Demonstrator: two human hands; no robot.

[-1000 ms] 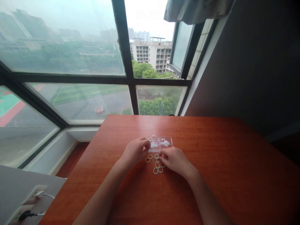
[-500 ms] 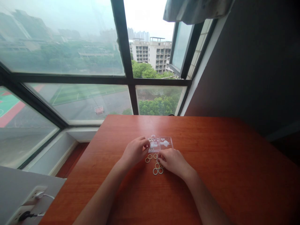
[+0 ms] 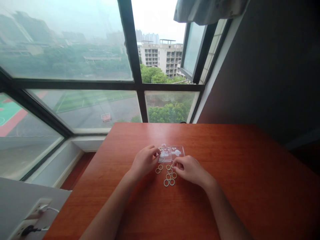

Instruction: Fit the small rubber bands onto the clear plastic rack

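A small clear plastic box (image 3: 165, 160) lies with its lid (image 3: 180, 149) folded out to the right. Several small rings and bits are inside its left half. My left hand (image 3: 145, 161) is at the box's left side, fingertips closed on that edge. Just in front of the box, several pale rings (image 3: 168, 177) lie loose on the table, some overlapping, with a separate pair of rings (image 3: 158, 171) to their left. My right hand (image 3: 188, 169) is pinched at the upper right of this group, with one ring (image 3: 172, 166) at its fingertips, partly hidden by them.
The reddish-brown wooden table (image 3: 235, 173) spreads around both arms. Beyond its far edge stand dark-framed windows (image 3: 138, 87), one pane swung outward. A dark wall (image 3: 262, 73) rises at the right. Low on the left are wall sockets with plugs (image 3: 30, 230).
My right hand has moved slightly right and up, away from the middle of the ring group, uncovering more rings. My left hand stays at the box's edge.
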